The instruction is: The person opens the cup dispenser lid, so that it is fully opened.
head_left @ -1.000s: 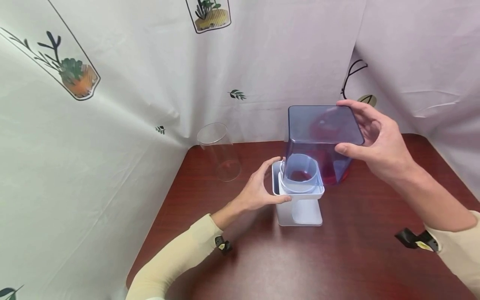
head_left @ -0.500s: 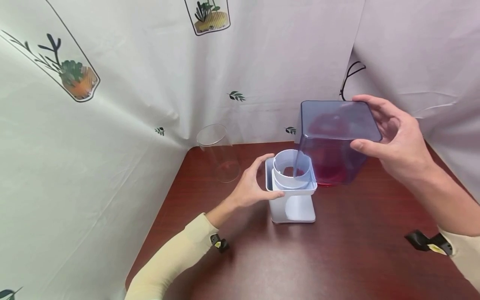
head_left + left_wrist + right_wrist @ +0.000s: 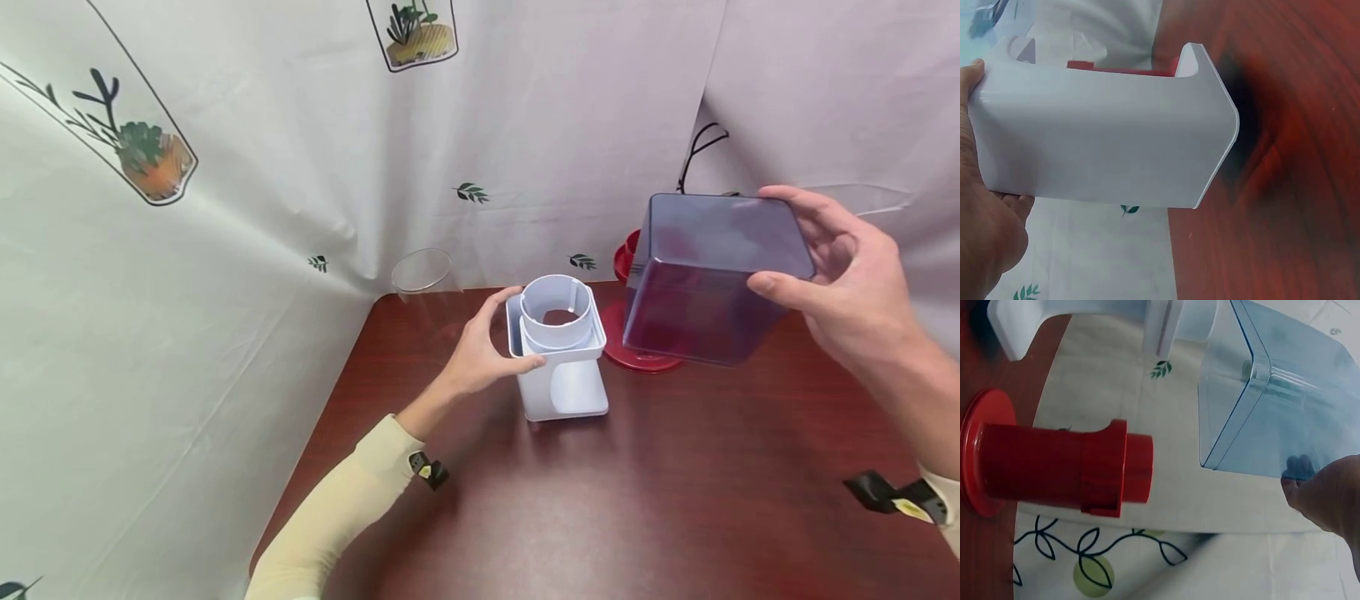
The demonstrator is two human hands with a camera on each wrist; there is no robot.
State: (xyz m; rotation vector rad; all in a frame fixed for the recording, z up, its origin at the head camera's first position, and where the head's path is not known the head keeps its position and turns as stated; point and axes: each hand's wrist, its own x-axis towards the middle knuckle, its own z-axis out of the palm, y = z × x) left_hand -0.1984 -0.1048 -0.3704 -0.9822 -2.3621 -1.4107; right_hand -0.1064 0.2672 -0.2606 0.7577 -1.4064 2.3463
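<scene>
A white plastic stand (image 3: 538, 385) with a square top tray and a round open collar is upright in the middle of the head view. My left hand (image 3: 483, 350) grips the tray's left side, thumb in front and fingers behind; its smooth side fills the left wrist view. Over to the right, my right hand (image 3: 855, 254) holds a see-through blue-grey square container (image 3: 723, 233) by its closed end, fingers at the back and thumb in front. The container hangs tilted in the air, apart from the stand, and overlaps a red stand in the head view.
A red stand (image 3: 1054, 465) with a round base is on the table (image 3: 675, 500) behind the container. A clear cylinder (image 3: 402, 287) stands at the back left. White patterned cloth (image 3: 525, 125) hangs along the back and left.
My right hand has carried the container right, away from over the white stand. My left hand has shifted the stand left and back. More of the red stand shows.
</scene>
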